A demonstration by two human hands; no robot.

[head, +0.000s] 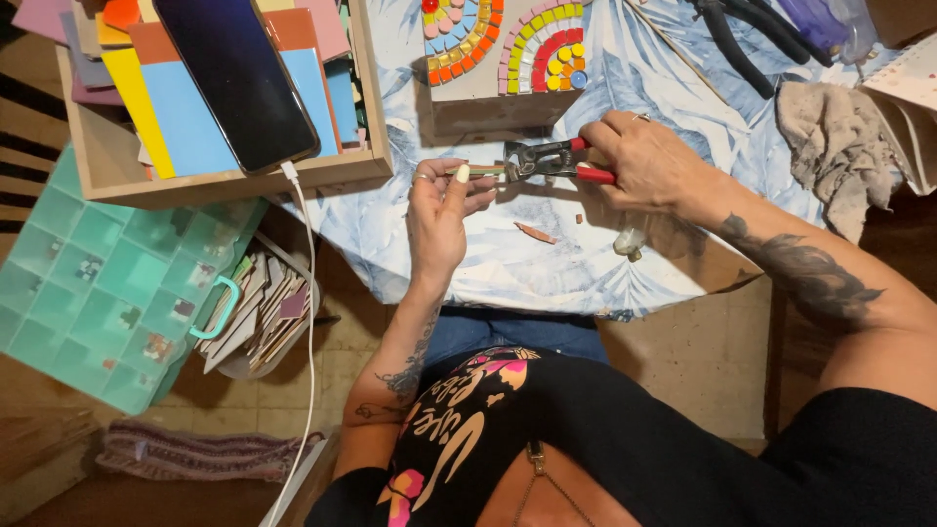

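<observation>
My nippers (547,161) are dull dark metal with glossy red plastic grips. The phone (239,78) is glassy and shiny, lying on smooth glazed tiles (185,117) in a matt raw-wood tray (234,181). A printed cloth (468,244) covers my bench; the rag (839,146) looks rough.

Single head-worn view, looks steeply down from above person's chest. Near: own torso fills bottom edge, forearms run up to mid-frame. Faces forward over table (508,263) with leaf-print cloth; far edge at top cuts off mosaic piece (508,44). Left side takes in wooden tray (224,181), floor below. No second view.
</observation>
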